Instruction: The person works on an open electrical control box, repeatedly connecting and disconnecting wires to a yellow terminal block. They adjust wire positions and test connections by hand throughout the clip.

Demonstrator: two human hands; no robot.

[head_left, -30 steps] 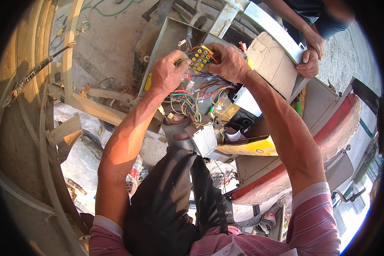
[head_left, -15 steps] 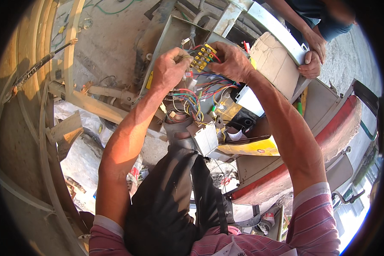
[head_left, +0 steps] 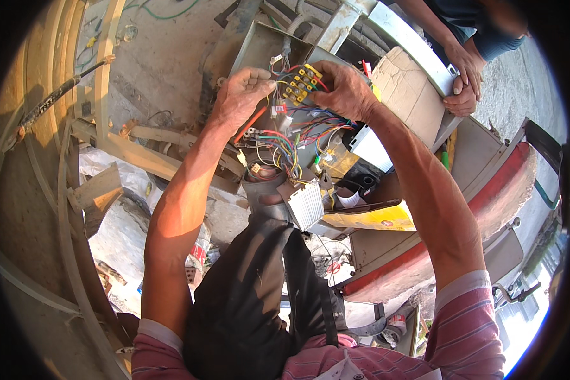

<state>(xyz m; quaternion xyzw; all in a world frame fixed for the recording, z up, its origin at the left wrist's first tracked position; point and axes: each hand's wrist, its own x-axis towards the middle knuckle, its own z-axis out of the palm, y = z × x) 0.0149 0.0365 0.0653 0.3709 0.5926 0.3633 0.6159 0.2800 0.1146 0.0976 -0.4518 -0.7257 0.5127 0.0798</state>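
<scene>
The terminal block [head_left: 303, 85] is a small yellow-framed oblong with dark sections and rows of metal screw contacts (too small to count surely). It stands slantwise, screws facing up, its far end leaning right, its right side held in the right hand [head_left: 342, 93]. A thin yellow wire [head_left: 281, 82] bows from its left side toward the left hand [head_left: 242, 96].

Upper middle of the frame, I see a grey metal tray [head_left: 259, 50] bearing tangled coloured wires [head_left: 328, 123] — upper left, a green cord [head_left: 161, 17] curves over the dusty floor [head_left: 164, 47].
</scene>
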